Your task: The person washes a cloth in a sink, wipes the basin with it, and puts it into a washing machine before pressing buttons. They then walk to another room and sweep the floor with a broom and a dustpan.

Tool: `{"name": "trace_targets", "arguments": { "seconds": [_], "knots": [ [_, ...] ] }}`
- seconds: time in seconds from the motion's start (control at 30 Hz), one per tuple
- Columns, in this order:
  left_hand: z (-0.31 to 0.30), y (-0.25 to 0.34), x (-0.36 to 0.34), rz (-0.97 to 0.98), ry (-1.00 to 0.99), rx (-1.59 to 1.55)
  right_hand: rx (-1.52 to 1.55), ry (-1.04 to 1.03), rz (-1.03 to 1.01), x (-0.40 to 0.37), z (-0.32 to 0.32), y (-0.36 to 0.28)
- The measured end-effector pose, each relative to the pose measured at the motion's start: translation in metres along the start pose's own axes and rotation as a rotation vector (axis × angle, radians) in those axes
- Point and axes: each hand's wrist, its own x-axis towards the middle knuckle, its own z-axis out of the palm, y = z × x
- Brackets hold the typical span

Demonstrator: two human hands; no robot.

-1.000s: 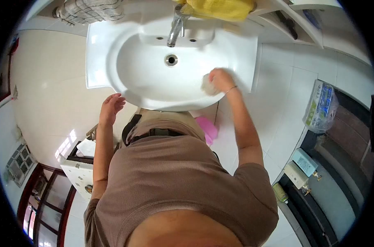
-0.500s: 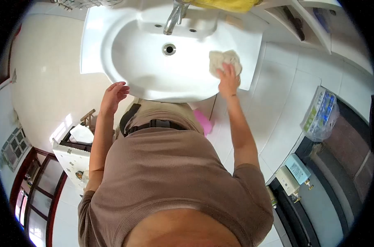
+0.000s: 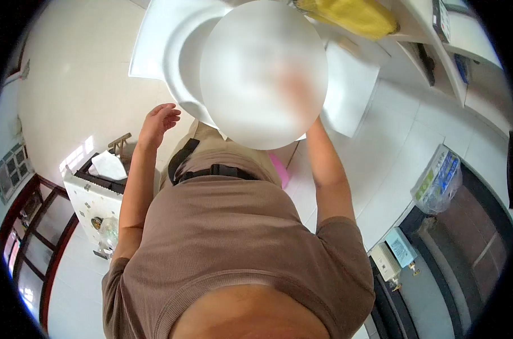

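Note:
A white washbasin (image 3: pixel 152 53) fills the upper middle, but a round blurred patch covers most of its bowl. Inside that patch my right hand (image 3: pixel 296 90) shows only as a smeared shape over the basin; its fingers and anything in them cannot be made out. The cloth and the tap are hidden by the blur. My left hand (image 3: pixel 162 123) hangs in the air near the basin's front left edge, its fingers loosely bent and slightly apart, with nothing in them.
A yellow cloth (image 3: pixel 358 17) lies at the back of the basin. White shelves (image 3: pixel 437 56) stand at upper right. Lower right are a plastic-wrapped pack (image 3: pixel 437 181) and a light blue box (image 3: pixel 400 247). On the left is a floral-patterned white cabinet (image 3: pixel 90 206).
The view has shifted, so the basin sits higher and further right. My right hand has moved left over the bowl from the cloth's earlier spot on the right side. My left hand stays nearly still.

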Motion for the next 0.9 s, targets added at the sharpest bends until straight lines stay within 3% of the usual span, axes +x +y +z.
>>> {"name": "trace_targets", "arguments": {
  "seconds": [0.03, 0.1, 0.13, 0.17, 0.27, 0.37, 0.43, 0.47, 0.57, 0.63, 0.77, 0.83, 0.87, 0.9],
  "knots": [
    [-0.005, -0.001, -0.001, 0.001, 0.010, -0.005, -0.061, 0.083, -0.104, 0.012, -0.001, 0.003],
    [-0.018, -0.007, -0.008, -0.012, 0.034, -0.025, -0.299, 0.134, -0.108, 0.014, 0.013, 0.034],
    [-0.025, -0.010, -0.011, -0.008, 0.044, -0.034, -0.411, -0.011, 0.115, 0.007, 0.021, 0.048],
    [-0.031, -0.014, -0.015, -0.016, 0.066, -0.070, -0.406, -0.014, 0.102, 0.002, 0.032, 0.048],
    [-0.052, -0.028, -0.021, -0.051, 0.106, -0.121, -0.437, 0.183, 0.373, -0.010, 0.078, 0.047],
    [-0.062, -0.032, -0.028, -0.061, 0.136, -0.146, -0.281, 0.465, 0.783, 0.027, 0.136, 0.015],
    [-0.072, -0.032, -0.030, -0.054, 0.135, -0.177, 0.497, 0.754, 0.955, 0.065, 0.163, -0.023],
    [-0.077, -0.031, -0.031, -0.052, 0.142, -0.181, 0.502, 0.747, 0.951, 0.080, 0.172, -0.042],
    [-0.089, -0.028, -0.031, -0.040, 0.170, -0.172, 0.169, 0.214, 0.741, 0.108, 0.197, -0.089],
    [-0.097, -0.029, -0.028, -0.034, 0.177, -0.183, 0.105, 0.081, 0.445, 0.112, 0.211, -0.116],
    [-0.097, -0.025, -0.024, -0.038, 0.191, -0.184, 0.231, -0.080, 0.260, 0.101, 0.189, -0.151],
    [-0.097, -0.025, -0.017, -0.022, 0.122, -0.187, 0.665, -0.290, 0.484, 0.111, 0.178, -0.133],
    [-0.096, -0.023, -0.014, -0.025, 0.122, -0.188, 1.148, -0.168, 0.714, 0.118, 0.171, -0.125],
    [-0.093, -0.021, -0.010, -0.015, 0.098, -0.166, 1.439, -0.189, 0.728, 0.127, 0.148, -0.115]
  ]
}}
